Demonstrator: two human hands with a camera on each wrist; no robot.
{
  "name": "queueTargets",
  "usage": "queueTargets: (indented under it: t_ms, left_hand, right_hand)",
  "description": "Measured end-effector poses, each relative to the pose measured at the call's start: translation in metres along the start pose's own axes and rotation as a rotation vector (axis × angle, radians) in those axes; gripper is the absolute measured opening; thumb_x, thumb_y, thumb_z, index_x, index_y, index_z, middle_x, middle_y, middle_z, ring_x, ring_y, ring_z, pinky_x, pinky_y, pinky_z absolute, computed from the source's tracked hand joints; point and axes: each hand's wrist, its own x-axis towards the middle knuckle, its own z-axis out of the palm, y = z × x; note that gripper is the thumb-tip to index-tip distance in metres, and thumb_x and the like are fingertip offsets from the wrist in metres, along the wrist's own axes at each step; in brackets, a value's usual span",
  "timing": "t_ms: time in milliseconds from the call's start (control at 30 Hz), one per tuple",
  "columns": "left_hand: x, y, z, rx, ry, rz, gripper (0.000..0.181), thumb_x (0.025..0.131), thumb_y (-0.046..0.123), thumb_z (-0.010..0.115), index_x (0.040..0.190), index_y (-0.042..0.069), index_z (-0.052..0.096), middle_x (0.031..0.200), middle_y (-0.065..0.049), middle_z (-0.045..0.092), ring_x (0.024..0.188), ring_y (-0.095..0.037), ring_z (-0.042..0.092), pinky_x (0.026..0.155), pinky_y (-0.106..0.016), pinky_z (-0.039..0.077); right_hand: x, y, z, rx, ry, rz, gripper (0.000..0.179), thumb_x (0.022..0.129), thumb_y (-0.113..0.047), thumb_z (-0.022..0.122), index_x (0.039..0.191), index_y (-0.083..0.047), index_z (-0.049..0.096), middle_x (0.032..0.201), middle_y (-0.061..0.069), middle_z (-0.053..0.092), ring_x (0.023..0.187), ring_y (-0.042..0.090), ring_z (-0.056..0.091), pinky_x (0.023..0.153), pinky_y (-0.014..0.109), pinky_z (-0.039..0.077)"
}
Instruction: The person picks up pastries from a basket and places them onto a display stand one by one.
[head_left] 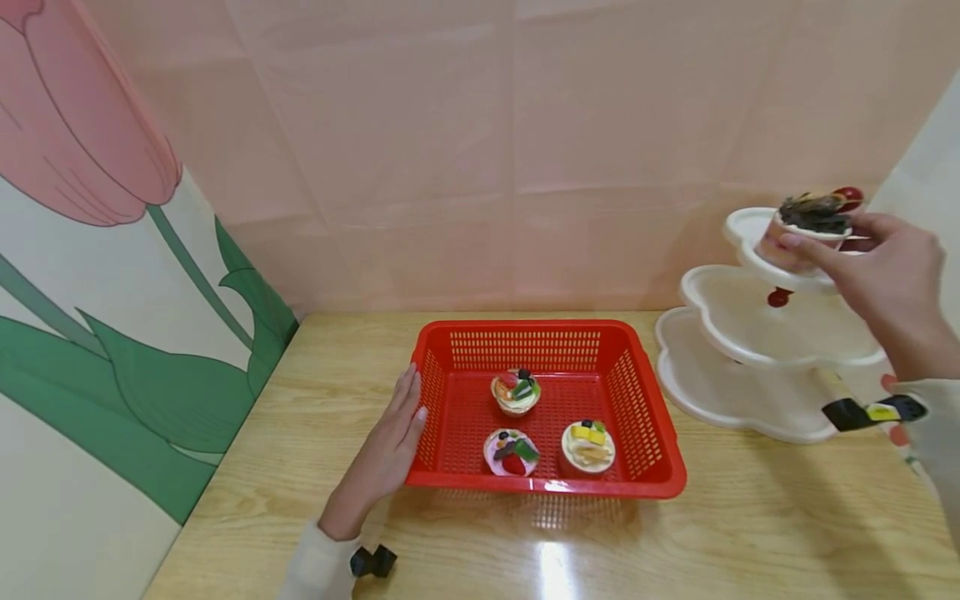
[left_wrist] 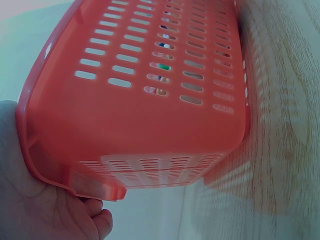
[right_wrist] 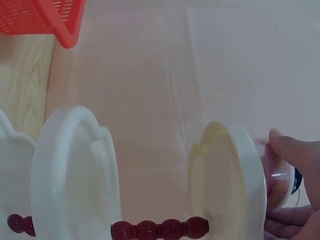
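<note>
My right hand (head_left: 896, 262) grips a cupcake (head_left: 801, 237) in a pink cup with a dark topping, at the top tier of a white three-tier stand (head_left: 780, 321). In the right wrist view, the base of the cup (right_wrist: 275, 175) is right at the top tier (right_wrist: 252, 175), with thumb and fingers on either side of it. My left hand (head_left: 388, 446) rests against the left rim of a red plastic basket (head_left: 660, 417), its fingers fairly straight. Inside the basket sit three cupcakes: one fruit-topped (head_left: 516, 392), one pinkish (head_left: 512, 452) and one with yellow cubes (head_left: 588, 447).
The basket and stand are on a light wood table (head_left: 277, 467), the stand to the basket's right. Behind them hangs a pink backdrop (head_left: 480, 167). A tulip-painted panel (head_left: 150, 367) borders the left side. Red beaded posts (right_wrist: 160, 229) join the stand's tiers.
</note>
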Motion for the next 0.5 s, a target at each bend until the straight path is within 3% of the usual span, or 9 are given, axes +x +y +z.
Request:
queueTargets:
  t_ms: [200, 367, 500]
  left_hand:
    - [0.0008, 0.0003, -0.0009, 0.004, -0.002, -0.007, 0.062, 0.101, 0.048, 0.023, 0.152, 0.013, 0.014, 0.158, 0.005, 0.003, 0.144, -0.015, 0.002, 0.108, -0.051, 0.021]
    - [0.0017, 0.0, -0.0001, 0.007, 0.002, -0.004, 0.062, 0.101, 0.047, 0.023, 0.152, 0.013, 0.014, 0.158, 0.004, 0.003, 0.144, -0.015, 0.002, 0.109, -0.05, 0.021]
    - [0.0018, 0.0003, 0.0009, 0.003, 0.007, 0.0, 0.062, 0.101, 0.047, 0.023, 0.152, 0.013, 0.015, 0.158, 0.004, 0.004, 0.144, -0.015, 0.003, 0.109, -0.05, 0.022]
  right_hand:
    - [0.0003, -0.0003, -0.001, -0.039, -0.028, -0.039, 0.033, 0.073, -0.029, 0.082, 0.102, -0.027, 0.065, 0.069, -0.034, 0.056, 0.062, -0.012, 0.051, 0.046, 0.01, 0.037]
    - [0.0004, 0.0005, -0.0004, -0.064, -0.027, -0.048, 0.051, 0.074, -0.03, 0.081, 0.12, -0.017, 0.063, 0.075, -0.036, 0.052, 0.066, -0.017, 0.05, 0.05, 0.006, 0.039]
    - [-0.0041, 0.0025, -0.0009, 0.011, -0.002, -0.043, 0.066, 0.075, -0.025, 0.08, 0.134, -0.011, 0.054, 0.084, -0.03, 0.053, 0.071, -0.018, 0.052, 0.056, 0.002, 0.041]
